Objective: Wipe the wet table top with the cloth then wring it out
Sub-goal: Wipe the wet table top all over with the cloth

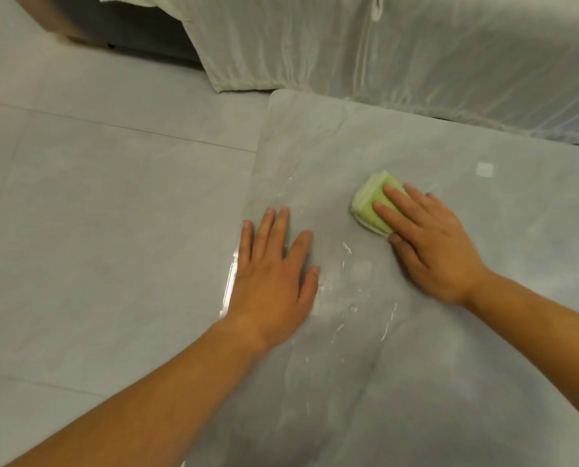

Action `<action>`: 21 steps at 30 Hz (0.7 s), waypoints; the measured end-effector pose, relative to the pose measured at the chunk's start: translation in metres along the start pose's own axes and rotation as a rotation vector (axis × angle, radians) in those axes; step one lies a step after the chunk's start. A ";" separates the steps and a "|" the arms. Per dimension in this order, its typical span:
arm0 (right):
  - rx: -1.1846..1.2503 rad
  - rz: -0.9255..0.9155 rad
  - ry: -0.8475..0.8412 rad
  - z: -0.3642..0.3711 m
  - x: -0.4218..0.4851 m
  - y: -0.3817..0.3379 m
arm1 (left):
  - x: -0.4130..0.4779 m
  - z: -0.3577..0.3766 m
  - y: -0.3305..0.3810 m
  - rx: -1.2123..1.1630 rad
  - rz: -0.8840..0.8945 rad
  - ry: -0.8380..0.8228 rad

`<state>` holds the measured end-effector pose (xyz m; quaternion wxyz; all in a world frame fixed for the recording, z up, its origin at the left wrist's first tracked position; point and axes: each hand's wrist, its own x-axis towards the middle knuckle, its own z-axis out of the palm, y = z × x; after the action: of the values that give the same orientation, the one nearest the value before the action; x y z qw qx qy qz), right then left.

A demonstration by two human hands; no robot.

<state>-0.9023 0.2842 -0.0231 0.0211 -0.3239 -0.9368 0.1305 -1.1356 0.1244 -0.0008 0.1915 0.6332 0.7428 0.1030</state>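
A folded light-green cloth (370, 200) lies on the grey marble-look table top (433, 348). My right hand (429, 244) presses flat on the cloth, fingers over its near half and thumb at its near edge. My left hand (274, 274) rests flat and spread on the table beside its left edge, holding nothing. Streaks and drops of water (352, 308) glisten on the table between and below the two hands.
The table's left edge (230, 284) drops to a grey tiled floor (96, 230). White sheer fabric (382, 55) hangs over furniture behind the table's far edge. A small bright square reflection (484, 170) shows on the table at right.
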 end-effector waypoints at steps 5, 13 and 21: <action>0.018 0.224 0.092 0.012 -0.005 -0.038 | -0.033 0.012 0.000 0.021 -0.028 -0.016; -0.030 0.029 -0.054 0.004 0.034 -0.040 | -0.036 0.013 -0.006 0.009 0.001 -0.044; -0.012 -0.144 -0.074 0.016 0.099 -0.088 | -0.036 0.011 -0.009 -0.034 -0.008 -0.073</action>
<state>-1.0353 0.2745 -0.0201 -0.0063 -0.2509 -0.9585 0.1351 -1.1346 0.0869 -0.0090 0.2295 0.6302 0.7360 0.0919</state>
